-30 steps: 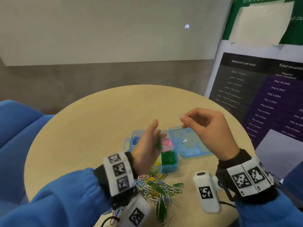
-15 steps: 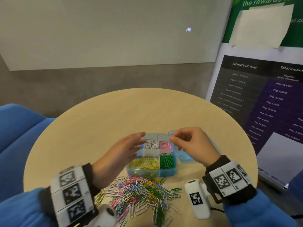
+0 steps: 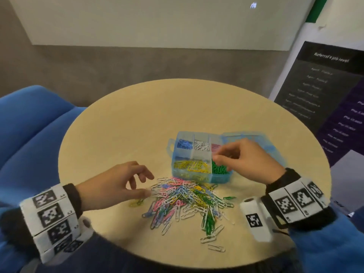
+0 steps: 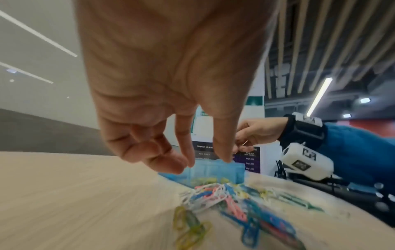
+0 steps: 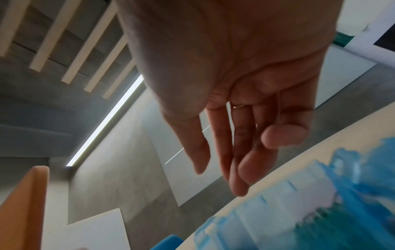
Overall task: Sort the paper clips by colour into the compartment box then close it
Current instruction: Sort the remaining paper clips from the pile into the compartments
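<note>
Box [image 3: 199, 172], lid open, sits centre-right of head view on table [image 3: 118, 125]; blue, white, pink clips in back cells, yellow & green in front. Loose clips [image 3: 185, 200] lie in a pile just below it. L hand [image 3: 116, 184], fingers loosely bent, thumb touching pile's left edge, grasping nothing. R hand [image 3: 246, 160] over box, fingers together; can't tell if it pinches a clip.

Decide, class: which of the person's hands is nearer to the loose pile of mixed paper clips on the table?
Left. The left hand is at the pile of loose clips, its fingertips at the pile's left edge. The right hand is above the compartment box, beyond the pile.
</note>
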The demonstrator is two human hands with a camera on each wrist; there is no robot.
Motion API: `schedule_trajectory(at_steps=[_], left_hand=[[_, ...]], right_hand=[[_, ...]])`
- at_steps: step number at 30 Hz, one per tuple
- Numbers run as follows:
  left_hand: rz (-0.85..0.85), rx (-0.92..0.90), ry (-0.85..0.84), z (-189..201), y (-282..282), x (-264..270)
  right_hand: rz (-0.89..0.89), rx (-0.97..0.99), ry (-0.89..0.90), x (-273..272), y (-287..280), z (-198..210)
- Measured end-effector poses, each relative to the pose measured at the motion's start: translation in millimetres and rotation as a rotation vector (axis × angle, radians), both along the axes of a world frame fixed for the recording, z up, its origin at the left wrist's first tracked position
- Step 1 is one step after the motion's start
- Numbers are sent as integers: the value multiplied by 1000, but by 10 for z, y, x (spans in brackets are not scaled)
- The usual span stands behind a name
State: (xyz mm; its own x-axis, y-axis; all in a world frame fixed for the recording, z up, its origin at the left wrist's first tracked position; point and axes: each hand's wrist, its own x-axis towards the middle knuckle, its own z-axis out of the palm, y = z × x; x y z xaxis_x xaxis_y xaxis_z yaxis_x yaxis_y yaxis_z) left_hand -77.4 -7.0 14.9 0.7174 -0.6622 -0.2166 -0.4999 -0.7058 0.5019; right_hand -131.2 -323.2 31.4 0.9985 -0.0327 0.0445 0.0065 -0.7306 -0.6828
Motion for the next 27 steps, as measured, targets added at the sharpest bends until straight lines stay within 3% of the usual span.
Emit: schedule_trajectory(at_steps=[5,9,11,19,27], left_hand=[[-114,192,-93,-160,-60,-125],[-123,350,-422,-313,-195,-209],[-136,392,-491,-415,-257,-209],[-219,361,-441,-502,-471,19],[-358,406,-682,-559,-611,102]], right_hand=[[45,-30,62,-280,46,-86],[70,-49,77,-367,80,-52],[82,-30,80,-395,105,-20],[101,21,95,-402,146,-43],[117,38,92,-400,209,-94]])
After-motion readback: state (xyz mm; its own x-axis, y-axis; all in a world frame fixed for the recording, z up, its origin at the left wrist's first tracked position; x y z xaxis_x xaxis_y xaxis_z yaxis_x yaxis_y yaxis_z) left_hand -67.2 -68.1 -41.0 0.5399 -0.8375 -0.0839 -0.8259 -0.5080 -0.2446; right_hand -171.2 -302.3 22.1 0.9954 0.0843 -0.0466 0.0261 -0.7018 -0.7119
